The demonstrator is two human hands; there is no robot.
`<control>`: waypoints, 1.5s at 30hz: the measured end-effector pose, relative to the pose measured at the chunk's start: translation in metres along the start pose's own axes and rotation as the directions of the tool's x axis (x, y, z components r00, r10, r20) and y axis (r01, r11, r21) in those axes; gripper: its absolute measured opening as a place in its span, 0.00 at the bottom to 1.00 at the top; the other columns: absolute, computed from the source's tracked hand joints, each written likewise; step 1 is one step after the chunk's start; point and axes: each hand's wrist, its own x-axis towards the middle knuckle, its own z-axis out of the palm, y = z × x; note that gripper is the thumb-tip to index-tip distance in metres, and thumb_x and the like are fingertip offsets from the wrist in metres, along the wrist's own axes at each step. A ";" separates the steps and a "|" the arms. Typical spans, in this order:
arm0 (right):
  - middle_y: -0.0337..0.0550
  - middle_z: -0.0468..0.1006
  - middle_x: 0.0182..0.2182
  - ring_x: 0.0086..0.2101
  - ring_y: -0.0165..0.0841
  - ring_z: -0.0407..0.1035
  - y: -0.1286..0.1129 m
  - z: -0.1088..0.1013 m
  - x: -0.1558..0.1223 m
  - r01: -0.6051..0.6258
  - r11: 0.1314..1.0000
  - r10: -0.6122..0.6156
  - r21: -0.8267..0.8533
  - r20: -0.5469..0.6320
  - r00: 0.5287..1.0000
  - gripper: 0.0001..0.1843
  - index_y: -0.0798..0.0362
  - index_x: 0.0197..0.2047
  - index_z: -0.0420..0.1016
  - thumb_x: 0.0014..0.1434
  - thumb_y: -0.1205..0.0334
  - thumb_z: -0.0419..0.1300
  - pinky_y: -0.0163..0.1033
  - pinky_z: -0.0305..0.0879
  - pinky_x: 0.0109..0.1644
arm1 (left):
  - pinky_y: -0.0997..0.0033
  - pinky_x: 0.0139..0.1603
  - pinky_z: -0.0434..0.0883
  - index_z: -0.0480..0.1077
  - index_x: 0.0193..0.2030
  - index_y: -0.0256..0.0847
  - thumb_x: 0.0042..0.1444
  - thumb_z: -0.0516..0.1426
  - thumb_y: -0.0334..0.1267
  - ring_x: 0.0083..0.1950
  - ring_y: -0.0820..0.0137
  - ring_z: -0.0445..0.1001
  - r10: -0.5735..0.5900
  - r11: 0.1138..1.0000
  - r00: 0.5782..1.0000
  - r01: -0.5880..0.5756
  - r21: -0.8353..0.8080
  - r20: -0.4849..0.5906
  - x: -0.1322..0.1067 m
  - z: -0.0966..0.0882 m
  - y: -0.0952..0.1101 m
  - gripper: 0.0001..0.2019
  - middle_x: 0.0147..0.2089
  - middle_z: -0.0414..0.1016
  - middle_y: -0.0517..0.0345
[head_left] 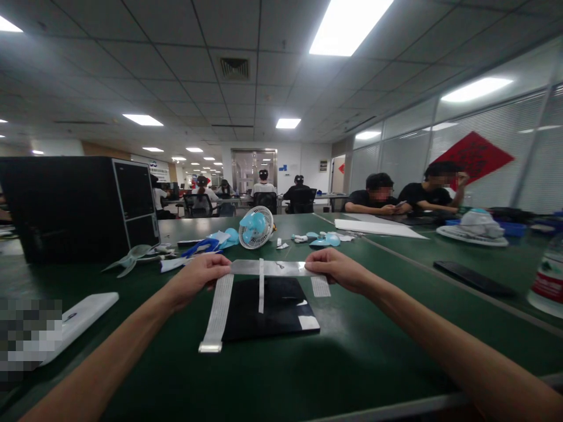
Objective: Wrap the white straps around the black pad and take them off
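My left hand (197, 276) and my right hand (336, 268) each pinch one end of a flat silvery strip (270, 268), held stretched between them just above the green table (352, 357). Under the strip lies a black rectangular panel (270, 309). A thin silvery strip (261, 286) runs down over the panel's top. A long ribbed strip (219, 313) hangs along the panel's left side, and a short ribbed piece (320, 286) sits by its right corner. Both hands are closed on the strip's ends.
Beyond the hands stand a small blue-and-white fan (255, 227), blue and white loose parts (323, 238) and a black box (79, 205) at the left. A white device (81, 316), a dark phone (472, 277), a bottle (549, 280) and seated people (409, 196) lie around.
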 end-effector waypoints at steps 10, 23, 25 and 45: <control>0.35 0.68 0.24 0.23 0.23 0.58 0.019 0.022 0.000 -0.144 0.961 0.196 -0.235 0.215 0.957 0.10 0.58 0.33 0.71 0.49 0.60 0.61 0.29 0.51 0.22 | 0.77 0.22 0.55 0.70 0.26 0.37 0.45 0.60 0.49 0.20 0.78 0.61 -0.307 0.949 0.858 0.245 0.198 0.412 0.003 0.000 -0.025 0.15 0.21 0.67 0.65; 0.41 0.75 0.34 0.33 0.30 0.68 0.046 0.023 0.011 -0.050 0.875 0.139 -0.482 0.151 0.979 0.13 0.57 0.40 0.74 0.53 0.58 0.59 0.35 0.62 0.35 | 0.76 0.22 0.56 0.71 0.28 0.38 0.45 0.57 0.50 0.22 0.74 0.65 -0.345 0.891 0.863 0.177 0.419 0.368 0.011 0.005 -0.048 0.15 0.23 0.70 0.62; 0.40 0.75 0.33 0.32 0.30 0.68 0.046 0.024 0.012 -0.036 0.857 0.129 -0.515 0.146 0.981 0.13 0.57 0.39 0.74 0.53 0.57 0.59 0.35 0.61 0.35 | 0.75 0.23 0.58 0.72 0.29 0.38 0.46 0.57 0.49 0.23 0.74 0.65 -0.341 0.882 0.870 0.165 0.441 0.356 0.012 0.006 -0.049 0.14 0.24 0.71 0.61; 0.42 0.75 0.34 0.32 0.30 0.68 0.017 0.045 -0.009 0.067 0.674 0.030 -0.736 0.118 0.993 0.08 0.55 0.38 0.74 0.54 0.63 0.58 0.33 0.62 0.32 | 0.69 0.43 0.65 0.68 0.52 0.50 0.54 0.48 0.30 0.46 0.68 0.67 -0.005 0.754 0.877 -0.312 0.578 0.480 -0.007 0.033 -0.015 0.20 0.50 0.67 0.57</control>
